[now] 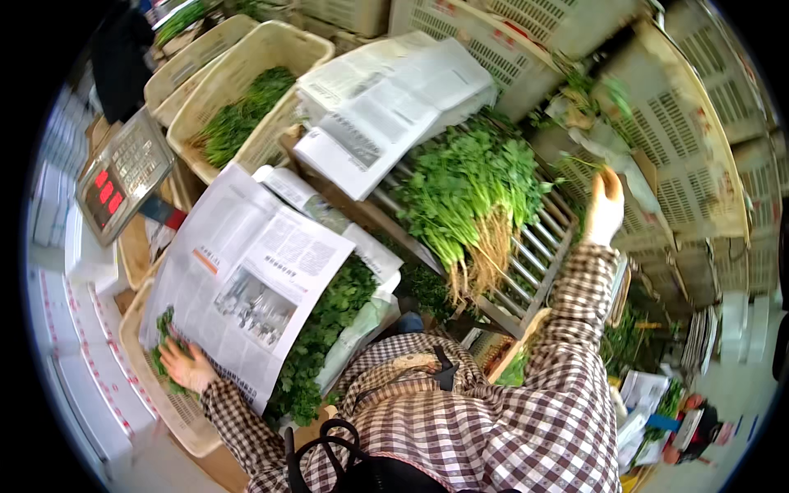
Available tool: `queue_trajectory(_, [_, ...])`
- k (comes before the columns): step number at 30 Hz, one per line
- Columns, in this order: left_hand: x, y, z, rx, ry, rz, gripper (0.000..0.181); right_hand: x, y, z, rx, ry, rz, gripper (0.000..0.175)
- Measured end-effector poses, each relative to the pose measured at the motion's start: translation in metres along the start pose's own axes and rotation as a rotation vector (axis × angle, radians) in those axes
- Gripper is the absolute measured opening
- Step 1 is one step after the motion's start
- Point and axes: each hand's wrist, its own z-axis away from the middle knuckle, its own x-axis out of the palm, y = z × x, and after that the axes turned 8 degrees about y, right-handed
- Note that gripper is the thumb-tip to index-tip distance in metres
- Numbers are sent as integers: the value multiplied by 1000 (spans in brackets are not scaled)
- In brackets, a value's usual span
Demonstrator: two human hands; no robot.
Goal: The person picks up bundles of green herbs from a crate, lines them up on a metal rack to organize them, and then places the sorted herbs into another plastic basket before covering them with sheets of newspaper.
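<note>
My left hand (185,368) lies with fingers apart at the lower left edge of a newspaper sheet (228,246), against some leafy greens. The sheet covers much of a cream plastic crate (197,425) filled with leafy green herbs (336,314). My right hand (605,206) is raised past the right side of a slatted metal rack (535,259), its fingertips pinching a thin green sprig (579,161). A bunch of leafy greens with long brown roots (474,197) rests on the rack, apart from both hands.
A stack of newspapers (394,117) covers the rack's far end. Beyond stands a crate (246,49) holding greens (246,117). A digital scale display (123,179) is at left. Stacked plastic crates (672,142) wall the right. Another person (696,428) is at lower right.
</note>
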Motion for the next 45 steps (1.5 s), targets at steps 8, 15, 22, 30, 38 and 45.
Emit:
queue_trajectory(8, [-130,283,-48,530,49,1105,44,-83,127,58,373,-432,662,39])
queue_trajectory(15, [-243,530,52,1047,-113,1191,31,33,44,72,296,-807,635,56])
queue_trajectory(22, [-246,555,97,1083,-215,1078,32,13,99,71,176,-686,423,28])
queue_trajectory(30, [-268,578,148,1280,-272,1054,31,-35,139,64,247,-486,337,23])
queue_trajectory(38, [-282,578,157,1257,-283,1013,40,-31,182,92,1034,-690,-371,55])
queue_trajectory(45, [-278,581,178,1282,-329,998,41,-10,176,89,810,-867,-11,89])
